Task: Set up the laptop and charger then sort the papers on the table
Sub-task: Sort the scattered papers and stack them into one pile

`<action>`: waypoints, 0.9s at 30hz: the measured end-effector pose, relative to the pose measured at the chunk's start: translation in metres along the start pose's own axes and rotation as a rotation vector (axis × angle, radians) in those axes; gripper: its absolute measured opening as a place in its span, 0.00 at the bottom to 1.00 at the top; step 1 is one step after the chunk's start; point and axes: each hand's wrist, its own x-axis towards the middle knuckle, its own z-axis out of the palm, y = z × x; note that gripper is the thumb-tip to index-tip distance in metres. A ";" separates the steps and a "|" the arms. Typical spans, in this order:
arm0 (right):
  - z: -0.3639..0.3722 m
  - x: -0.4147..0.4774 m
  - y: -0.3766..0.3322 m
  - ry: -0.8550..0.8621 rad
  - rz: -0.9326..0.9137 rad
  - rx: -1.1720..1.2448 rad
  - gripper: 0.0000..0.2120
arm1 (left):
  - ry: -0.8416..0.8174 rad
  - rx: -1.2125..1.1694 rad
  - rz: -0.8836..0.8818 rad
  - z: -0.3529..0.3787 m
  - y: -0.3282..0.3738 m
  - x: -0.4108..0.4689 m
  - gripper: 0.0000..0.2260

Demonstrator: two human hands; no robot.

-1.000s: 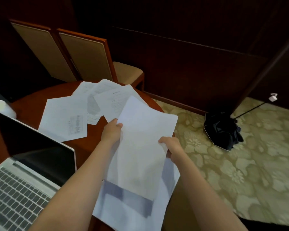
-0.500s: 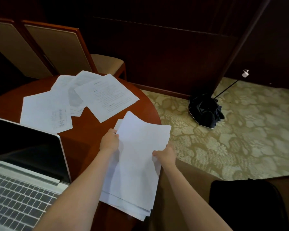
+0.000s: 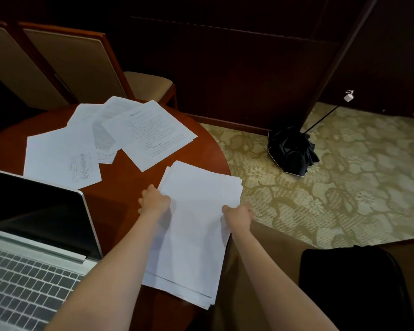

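A stack of white papers [image 3: 196,225] lies on the round wooden table [image 3: 120,187] near its right edge. My left hand [image 3: 154,201] grips the stack's left edge and my right hand [image 3: 238,213] grips its right edge. Several loose printed sheets [image 3: 120,137] lie spread across the far part of the table. An open silver laptop [image 3: 31,247] with a dark screen stands at the near left. No charger shows in this view.
Two padded wooden chairs [image 3: 81,65] stand behind the table. A folded black umbrella [image 3: 292,151] lies on the patterned carpet at the right. A black bag [image 3: 354,287] rests on a seat at the lower right. Dark wood panelling fills the background.
The sheet I held up has come down onto the stack, and both hands now hold the stack's edges on the table. The camera has shifted right.
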 end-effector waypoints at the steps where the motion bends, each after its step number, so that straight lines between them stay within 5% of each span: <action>1: 0.004 -0.001 -0.005 -0.060 0.025 0.072 0.37 | -0.040 -0.036 -0.007 0.001 0.001 0.001 0.26; 5: 0.017 0.010 -0.002 -0.107 0.030 0.102 0.43 | -0.094 -0.082 0.007 0.007 0.003 -0.003 0.25; 14: 0.002 0.010 -0.043 0.069 -0.130 -0.127 0.32 | -0.021 -0.153 0.001 -0.014 0.027 0.015 0.25; 27: 0.077 0.055 -0.167 -0.296 -0.484 -0.409 0.23 | 0.047 -0.768 -0.307 -0.080 0.045 0.088 0.22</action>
